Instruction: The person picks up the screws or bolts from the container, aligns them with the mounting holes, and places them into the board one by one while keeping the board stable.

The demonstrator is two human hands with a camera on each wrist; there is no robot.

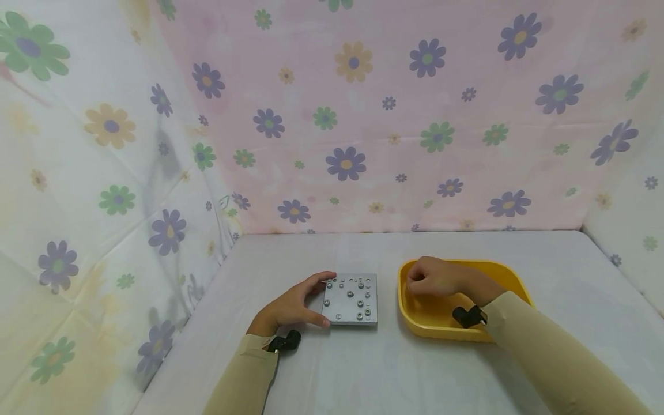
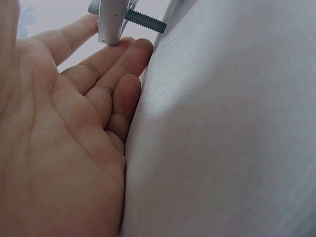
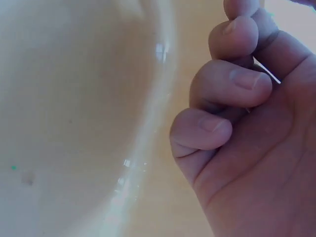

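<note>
A square silver metal plate (image 1: 350, 300) with several bolts through its top lies on the table. At its left side, my left hand (image 1: 291, 304) holds the plate, thumb at the near left corner and index finger at the far left corner. The left wrist view shows the other fingers (image 2: 126, 94) beside the plate's edge, where a threaded bolt (image 2: 146, 20) sticks out beneath. Over the yellow tray (image 1: 441, 331), my right hand (image 1: 438, 278) has its fingers curled in toward the palm. Its thumb and index tips are mostly hidden in the right wrist view, and nothing shows in its grasp.
The yellow tray stands right of the plate, its raised rim between the two work spots. White cloth covers the table (image 1: 358, 374). Flowered curtains (image 1: 384, 132) hang behind and at both sides. A black wrist camera (image 1: 285, 342) sits on the left sleeve.
</note>
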